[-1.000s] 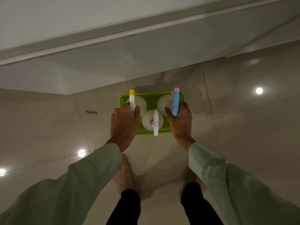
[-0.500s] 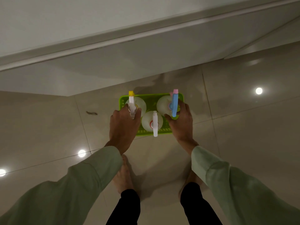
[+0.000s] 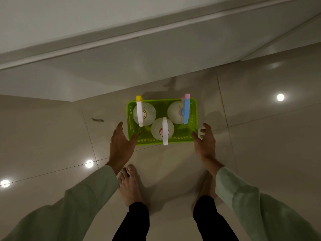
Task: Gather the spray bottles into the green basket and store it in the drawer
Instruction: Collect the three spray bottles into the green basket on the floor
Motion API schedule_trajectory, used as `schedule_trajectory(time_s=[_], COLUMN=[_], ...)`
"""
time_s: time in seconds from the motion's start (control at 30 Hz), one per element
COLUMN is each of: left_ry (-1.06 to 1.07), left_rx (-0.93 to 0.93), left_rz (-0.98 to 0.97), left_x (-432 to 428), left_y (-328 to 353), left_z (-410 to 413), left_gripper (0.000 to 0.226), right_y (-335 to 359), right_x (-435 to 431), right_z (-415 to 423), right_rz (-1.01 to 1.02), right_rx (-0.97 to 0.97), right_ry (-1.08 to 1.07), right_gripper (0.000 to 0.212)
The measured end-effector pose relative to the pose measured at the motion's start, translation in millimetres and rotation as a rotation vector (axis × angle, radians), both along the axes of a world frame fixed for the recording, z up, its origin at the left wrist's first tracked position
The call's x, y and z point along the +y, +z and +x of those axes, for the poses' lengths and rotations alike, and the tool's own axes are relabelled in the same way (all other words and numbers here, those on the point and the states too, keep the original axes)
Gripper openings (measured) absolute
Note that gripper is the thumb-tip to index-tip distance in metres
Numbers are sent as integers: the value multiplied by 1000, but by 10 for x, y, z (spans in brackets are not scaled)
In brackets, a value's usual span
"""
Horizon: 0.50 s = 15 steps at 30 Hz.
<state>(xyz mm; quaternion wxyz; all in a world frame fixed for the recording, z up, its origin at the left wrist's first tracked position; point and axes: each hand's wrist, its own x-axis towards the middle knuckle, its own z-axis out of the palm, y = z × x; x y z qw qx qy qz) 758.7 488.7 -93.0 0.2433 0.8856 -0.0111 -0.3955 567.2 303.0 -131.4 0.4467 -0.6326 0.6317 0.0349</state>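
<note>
Both hands have come off the bottle tops and dropped to the basket's near corners. Left hand (image 3: 121,143) is spread open, fingers apart, its thumb touching the near-left corner of the basket (image 3: 194,117); right hand (image 3: 205,143) is likewise open, fingertips just beside the near-right corner, holding nothing. Whether the basket sits on the floor (image 3: 260,145) or hangs just above it cannot be told. Three bottles stand upright inside: yellow-tipped one (image 3: 144,113) far left, blue-topped one (image 3: 177,112) far right, white-topped one (image 3: 162,129) near the middle. Gathering looks finished, so the step in hand seems to be taking hold of the basket to carry it. Next move calls for both hands closing on opposite walls and lifting level so the bottles stay up. No drawer is clearly in view; a pale cabinet (image 3: 121,66) lies beyond the basket.
</note>
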Motion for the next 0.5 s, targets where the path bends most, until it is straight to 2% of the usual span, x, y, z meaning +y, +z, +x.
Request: schedule_trajectory(time_s=[0.13,0.3,0.37,0.5], left_ry=[84,-11,-45,-53], left_rx=[76,-92,-156,-171], left_rz=[-34,48,61,24], left_x=[-152,-199,-183,-148], left_y=[-197,-397,-397,-191], left_z=[-4,7,20,-40], left_gripper=[62,47,42,42], right_y=[-110,-258,-273,-90], right_x=[-46,-106,-104,-95], right_z=[65,195,211,179], right_rz=[104,81,32,22], right_rx=[-63,-63,-45,-56], right_ry=[6,71,71,54], right_gripper=[53,40,43,45])
